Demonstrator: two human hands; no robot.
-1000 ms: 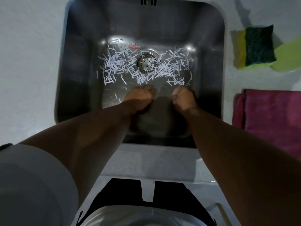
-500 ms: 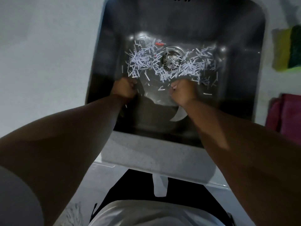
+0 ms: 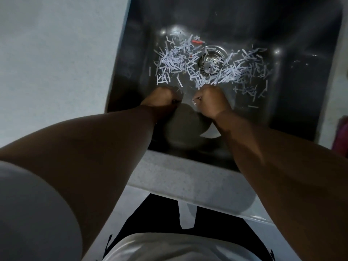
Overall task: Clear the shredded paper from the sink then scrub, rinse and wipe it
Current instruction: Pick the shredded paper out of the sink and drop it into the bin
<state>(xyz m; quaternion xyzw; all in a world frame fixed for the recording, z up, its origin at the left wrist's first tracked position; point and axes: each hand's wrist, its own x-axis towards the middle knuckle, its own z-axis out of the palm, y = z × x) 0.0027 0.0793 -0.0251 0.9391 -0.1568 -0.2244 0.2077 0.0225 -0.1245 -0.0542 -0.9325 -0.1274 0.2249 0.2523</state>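
We reach into the sink, both hands low on its floor. The fingers of our left hand and right hand are curled under; we cannot tell whether they clasp strips. The shredded paper lies just beyond the fingers, spread around the drain strainer.

— What's the sink like?
— A dark steel basin with rounded corners. A round drain sits mid-floor.
— And the paper?
— Thin white strips lie flat across the floor in a band left and right of the drain. They're thickest on the left, and a few lie over the strainer. Strays trail off near right, and there's one red scrap far left of the drain.
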